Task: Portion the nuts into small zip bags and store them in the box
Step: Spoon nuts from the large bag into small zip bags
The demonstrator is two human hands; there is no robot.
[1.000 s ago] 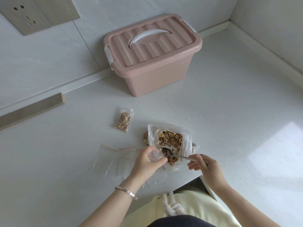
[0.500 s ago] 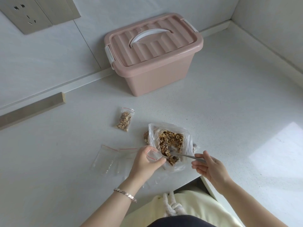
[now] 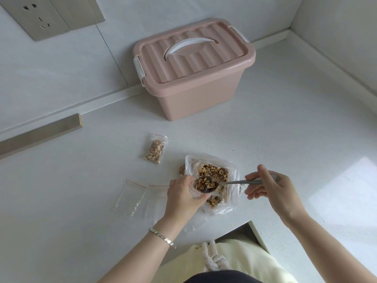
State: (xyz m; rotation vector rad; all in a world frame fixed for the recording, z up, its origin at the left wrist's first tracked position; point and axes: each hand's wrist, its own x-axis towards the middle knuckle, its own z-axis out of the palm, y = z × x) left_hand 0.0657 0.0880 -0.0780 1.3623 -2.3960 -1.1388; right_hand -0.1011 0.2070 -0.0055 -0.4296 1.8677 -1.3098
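A large clear bag of chopped nuts [image 3: 216, 173] lies open on the white counter. My right hand [image 3: 271, 189] grips a metal spoon [image 3: 234, 182] whose bowl is heaped with nuts. The spoon's bowl hovers at the mouth of a small zip bag [image 3: 195, 189] that my left hand [image 3: 183, 198] holds open. A filled small zip bag [image 3: 156, 149] lies farther back on the counter. Two empty small zip bags [image 3: 131, 198] lie flat to the left of my left hand. The pink lidded box [image 3: 193, 68] stands shut at the back.
A wall socket [image 3: 38, 17] sits at the upper left. A wooden strip [image 3: 40, 133] lies along the wall edge on the left. The counter's front edge has a notch [image 3: 251, 227] just below the nut bag. Walls enclose the back and right.
My right hand has lifted the spoon out of the large bag with a load of nuts and brought it over the small bag in my left hand.
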